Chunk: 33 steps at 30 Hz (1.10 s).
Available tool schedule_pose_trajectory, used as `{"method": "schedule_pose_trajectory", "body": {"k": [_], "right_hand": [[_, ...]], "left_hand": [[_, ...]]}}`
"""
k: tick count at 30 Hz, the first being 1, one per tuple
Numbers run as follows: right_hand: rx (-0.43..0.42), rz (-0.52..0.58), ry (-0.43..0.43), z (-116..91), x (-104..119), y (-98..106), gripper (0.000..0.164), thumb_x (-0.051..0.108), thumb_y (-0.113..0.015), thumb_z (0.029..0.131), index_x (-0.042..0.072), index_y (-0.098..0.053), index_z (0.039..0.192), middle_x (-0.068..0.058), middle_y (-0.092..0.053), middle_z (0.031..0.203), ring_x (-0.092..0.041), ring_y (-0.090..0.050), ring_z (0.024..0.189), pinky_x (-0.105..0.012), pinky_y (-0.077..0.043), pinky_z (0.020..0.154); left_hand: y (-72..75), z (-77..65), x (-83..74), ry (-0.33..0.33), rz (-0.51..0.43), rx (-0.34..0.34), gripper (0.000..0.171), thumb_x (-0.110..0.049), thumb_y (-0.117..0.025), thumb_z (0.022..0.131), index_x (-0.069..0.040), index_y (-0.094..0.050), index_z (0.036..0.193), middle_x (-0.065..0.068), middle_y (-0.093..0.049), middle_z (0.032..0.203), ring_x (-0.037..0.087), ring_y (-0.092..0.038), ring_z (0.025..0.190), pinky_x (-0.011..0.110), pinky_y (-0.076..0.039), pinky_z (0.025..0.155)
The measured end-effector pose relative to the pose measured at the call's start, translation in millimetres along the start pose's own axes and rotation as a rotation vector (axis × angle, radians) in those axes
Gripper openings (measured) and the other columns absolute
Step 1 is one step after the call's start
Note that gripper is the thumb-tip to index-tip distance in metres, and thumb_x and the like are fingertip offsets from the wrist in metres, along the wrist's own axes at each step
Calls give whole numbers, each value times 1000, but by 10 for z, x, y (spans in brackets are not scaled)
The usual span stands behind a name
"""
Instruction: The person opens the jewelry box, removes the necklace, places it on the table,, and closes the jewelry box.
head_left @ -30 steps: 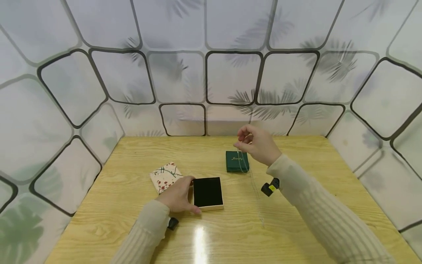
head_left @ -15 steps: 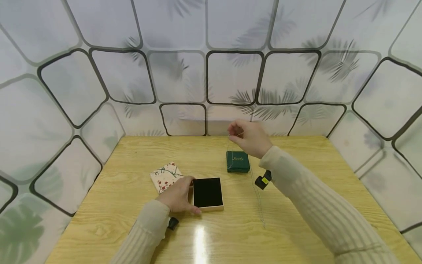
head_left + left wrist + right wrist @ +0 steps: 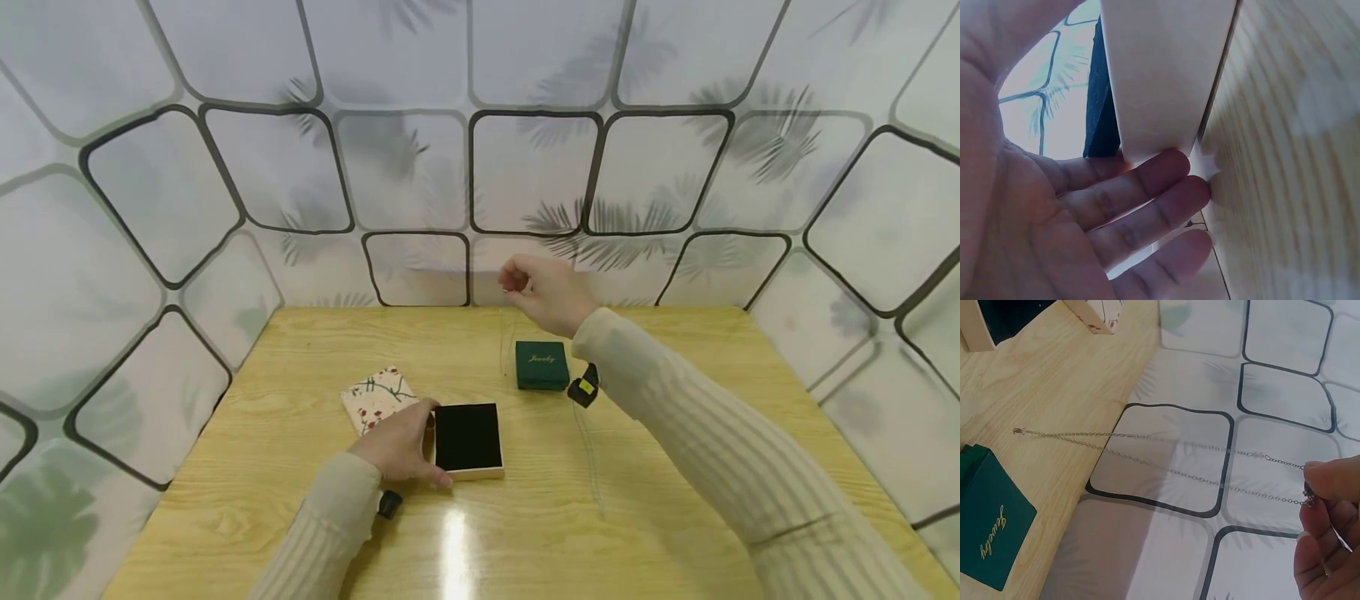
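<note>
My left hand (image 3: 401,443) grips a shallow open jewelry box (image 3: 468,477) with a black inside and a pale outer wall. Its thumb sits at the near left corner and a fingertip at the far left corner. In the left wrist view, fingertips (image 3: 1175,164) touch the box's pale side (image 3: 1166,81). Raised past the green box, my right hand (image 3: 551,292) pinches a fine silver necklace (image 3: 1110,434) between thumb and fingers. Two strands of chain hang from the pinch and meet at a small end piece (image 3: 1019,431).
A closed green box (image 3: 542,367) with gold "Jewelry" lettering stands at the back. Beside my left hand lies a cream flower-patterned lid (image 3: 377,398). Another thin chain (image 3: 589,467) lies on the wooden table (image 3: 675,533), right of the open box. A patterned cloth backdrop surrounds the table.
My right hand has moved up and left with the necklace, which now hangs left of the green box instead of in front of it. My left hand keeps its grip on the open box.
</note>
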State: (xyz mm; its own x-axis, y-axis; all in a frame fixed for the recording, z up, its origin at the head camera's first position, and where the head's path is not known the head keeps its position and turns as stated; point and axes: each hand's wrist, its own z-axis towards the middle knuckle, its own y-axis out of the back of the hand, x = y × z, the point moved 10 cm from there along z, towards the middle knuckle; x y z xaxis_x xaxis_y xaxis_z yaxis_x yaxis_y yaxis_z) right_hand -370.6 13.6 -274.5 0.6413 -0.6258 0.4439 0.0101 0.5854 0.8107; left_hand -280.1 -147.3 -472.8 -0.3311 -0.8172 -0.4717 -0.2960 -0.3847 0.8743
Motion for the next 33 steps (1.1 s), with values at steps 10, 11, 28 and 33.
{"method": "schedule_pose_trajectory", "body": {"k": [10, 11, 28, 33], "right_hand": [[37, 33, -30, 186, -114, -186, 11, 10, -60, 87, 18, -58, 94, -1, -61, 93, -7, -52, 82, -25, -45, 72], [38, 33, -38, 194, -135, -199, 11, 10, -60, 87, 18, -58, 95, -1, -61, 92, -7, -52, 82, -25, -45, 72], [49, -23, -49, 173, -234, -385, 10, 11, -63, 86, 19, -59, 91, 7, -57, 83, -8, -52, 76, -25, -45, 69], [108, -22, -36, 11, -201, -538, 9, 16, -64, 87, 19, -60, 94, 8, -57, 84, -8, -52, 77, -26, -45, 69]], "left_hand": [[41, 18, -24, -1, 13, 14, 117, -64, -77, 50, -3, -30, 139, 9, -50, 124, 24, -49, 111, 42, -42, 90], [45, 20, -30, -2, 13, 17, 117, -63, -78, 50, -3, -30, 139, 9, -50, 124, 24, -50, 110, 41, -42, 89], [52, 1, -4, 25, 16, 34, 117, -62, -78, 50, -4, -30, 139, 9, -53, 119, 24, -52, 105, 41, -44, 86], [41, -24, 51, 39, 21, 30, 118, -64, -77, 50, -4, -30, 139, 10, -51, 124, 25, -51, 109, 42, -43, 88]]}}
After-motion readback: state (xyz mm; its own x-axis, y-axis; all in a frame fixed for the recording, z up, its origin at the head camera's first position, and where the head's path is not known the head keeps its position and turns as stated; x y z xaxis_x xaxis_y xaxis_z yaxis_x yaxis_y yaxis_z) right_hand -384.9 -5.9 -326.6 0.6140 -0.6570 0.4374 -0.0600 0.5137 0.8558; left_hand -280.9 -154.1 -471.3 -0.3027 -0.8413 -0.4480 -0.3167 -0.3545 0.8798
